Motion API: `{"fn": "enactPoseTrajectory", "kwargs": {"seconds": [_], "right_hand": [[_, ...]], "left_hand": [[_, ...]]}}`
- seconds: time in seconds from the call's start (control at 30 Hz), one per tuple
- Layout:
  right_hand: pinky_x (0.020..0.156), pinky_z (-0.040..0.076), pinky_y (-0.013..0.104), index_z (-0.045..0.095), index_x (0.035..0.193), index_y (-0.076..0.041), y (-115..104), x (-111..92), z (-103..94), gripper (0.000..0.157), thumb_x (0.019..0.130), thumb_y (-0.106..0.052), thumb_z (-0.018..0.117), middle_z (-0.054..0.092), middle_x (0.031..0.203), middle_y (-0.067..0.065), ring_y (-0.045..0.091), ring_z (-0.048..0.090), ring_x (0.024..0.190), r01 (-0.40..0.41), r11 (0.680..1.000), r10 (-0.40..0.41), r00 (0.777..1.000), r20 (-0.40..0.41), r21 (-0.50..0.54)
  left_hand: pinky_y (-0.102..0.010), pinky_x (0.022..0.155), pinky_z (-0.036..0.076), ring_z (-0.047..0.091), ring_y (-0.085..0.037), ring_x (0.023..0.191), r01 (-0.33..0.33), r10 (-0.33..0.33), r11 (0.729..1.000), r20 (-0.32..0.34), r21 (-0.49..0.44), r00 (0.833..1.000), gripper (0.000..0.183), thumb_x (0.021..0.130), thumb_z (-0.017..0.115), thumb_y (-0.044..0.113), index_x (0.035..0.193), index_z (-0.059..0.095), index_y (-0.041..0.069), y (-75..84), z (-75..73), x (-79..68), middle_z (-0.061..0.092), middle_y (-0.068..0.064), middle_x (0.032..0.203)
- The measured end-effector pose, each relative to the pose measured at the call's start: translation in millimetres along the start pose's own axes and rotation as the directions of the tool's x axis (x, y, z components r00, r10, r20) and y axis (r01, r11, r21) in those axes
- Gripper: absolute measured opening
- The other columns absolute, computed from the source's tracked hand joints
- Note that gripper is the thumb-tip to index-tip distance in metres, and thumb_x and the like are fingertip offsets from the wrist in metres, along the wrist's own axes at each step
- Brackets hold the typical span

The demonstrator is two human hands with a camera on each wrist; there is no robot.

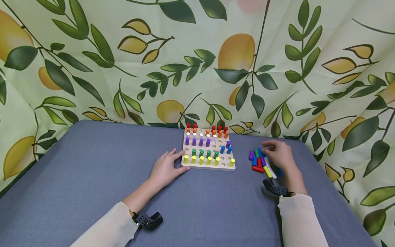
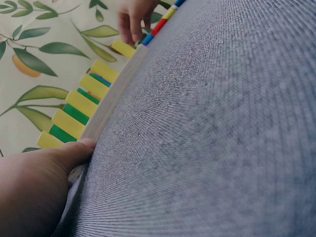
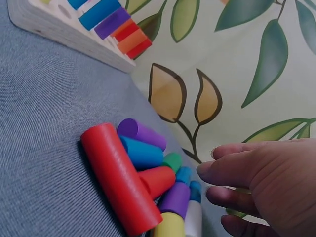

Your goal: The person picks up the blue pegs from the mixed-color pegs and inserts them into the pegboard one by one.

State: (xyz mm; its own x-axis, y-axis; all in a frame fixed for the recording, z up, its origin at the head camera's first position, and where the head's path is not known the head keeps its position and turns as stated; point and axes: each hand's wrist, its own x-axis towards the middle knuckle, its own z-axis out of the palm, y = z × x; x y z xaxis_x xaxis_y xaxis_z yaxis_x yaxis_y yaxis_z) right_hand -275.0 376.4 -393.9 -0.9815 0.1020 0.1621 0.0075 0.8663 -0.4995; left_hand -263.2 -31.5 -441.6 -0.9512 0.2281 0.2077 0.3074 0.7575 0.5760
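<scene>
A pale wooden pegboard [image 1: 197, 167] carries rows of red, orange, white, purple, blue, green and yellow pegs, with bare holes among them. My left hand [image 1: 166, 168] rests against its near left corner, thumb [image 2: 79, 150] on the front edge and index finger at the left side. To the right of the board lies a small pile of loose pegs, among them a red peg [image 3: 121, 177], a purple peg [image 3: 141, 133] and a yellow peg [image 1: 267, 172]. Over the far right of that pile hovers my right hand [image 1: 281, 156], fingers loosely bent and nothing visible between them.
Grey-blue cloth [image 1: 92, 178] covers the table. Behind it hangs a fabric backdrop [image 1: 197, 41] printed with leaves and fruit. A blue peg [image 1: 280, 172] shows beside the right wrist, partly hidden by it.
</scene>
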Motion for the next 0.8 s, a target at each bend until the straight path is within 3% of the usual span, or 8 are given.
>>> {"fn": "enactPoseTrajectory", "kwargs": {"seconds": [0.43,0.67,0.8], "right_hand": [[0.096,0.051,0.059,0.066,0.125,0.002,8.9,1.9,8.6,0.031,0.098,-0.013,0.063,0.068,0.122,0.028,0.044,0.066,0.109,-0.021,1.000,0.022,0.999,0.041,-0.008],[0.099,0.048,0.062,0.048,0.146,0.006,10.5,4.1,12.6,0.051,0.100,-0.013,0.060,0.066,0.125,0.030,0.047,0.064,0.114,-0.025,0.999,0.026,0.999,0.038,-0.028],[0.101,0.046,0.063,0.044,0.148,0.006,9.5,4.1,12.9,0.052,0.101,-0.013,0.056,0.064,0.124,0.031,0.047,0.062,0.115,-0.035,0.999,0.036,0.998,0.042,-0.028]], "left_hand": [[-0.068,0.111,0.038,0.045,-0.053,0.139,0.004,-0.004,1.000,0.007,0.002,1.000,0.066,0.084,0.081,0.044,0.142,0.061,0.017,0.3,-1.4,0.7,0.052,-0.025,0.149],[-0.069,0.110,0.039,0.045,-0.053,0.139,0.009,-0.009,1.000,0.011,-0.001,1.000,0.066,0.084,0.081,0.043,0.142,0.061,0.018,1.0,-1.2,0.3,0.052,-0.025,0.149],[-0.069,0.111,0.038,0.045,-0.054,0.139,0.005,-0.005,1.000,0.010,0.000,1.000,0.066,0.084,0.080,0.043,0.142,0.061,0.017,0.7,-1.5,0.2,0.052,-0.025,0.149]]}}
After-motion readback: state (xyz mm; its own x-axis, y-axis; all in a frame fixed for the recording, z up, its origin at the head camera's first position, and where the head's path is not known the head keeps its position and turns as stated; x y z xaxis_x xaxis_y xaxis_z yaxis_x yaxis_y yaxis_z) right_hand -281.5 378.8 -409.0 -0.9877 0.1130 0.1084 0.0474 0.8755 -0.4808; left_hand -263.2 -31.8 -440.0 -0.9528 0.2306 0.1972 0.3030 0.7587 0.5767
